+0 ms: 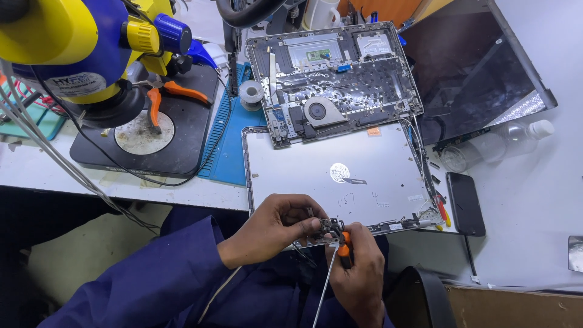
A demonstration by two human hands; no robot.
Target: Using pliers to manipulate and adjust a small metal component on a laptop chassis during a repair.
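The left hand (276,223) pinches a hinge bracket (328,228) on the lid panel (340,170); beside it, the right hand (358,267) grips an orange-handled screwdriver (344,249). Beyond them the opened laptop base (334,79) lies stripped; the hinge seems not yet freed.

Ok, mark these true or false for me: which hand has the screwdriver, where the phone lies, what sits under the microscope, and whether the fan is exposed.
1. The right hand holds the orange-handled screwdriver. True.
2. The left hand rests on the microscope base. False: it pinches the hinge part at the near edge of the silver laptop lid.
3. The black phone lies right of the lid. True.
4. The cooling fan is covered by a panel. False: it is exposed in the open laptop chassis.
5. Orange-handled pliers lie on the microscope base. True.
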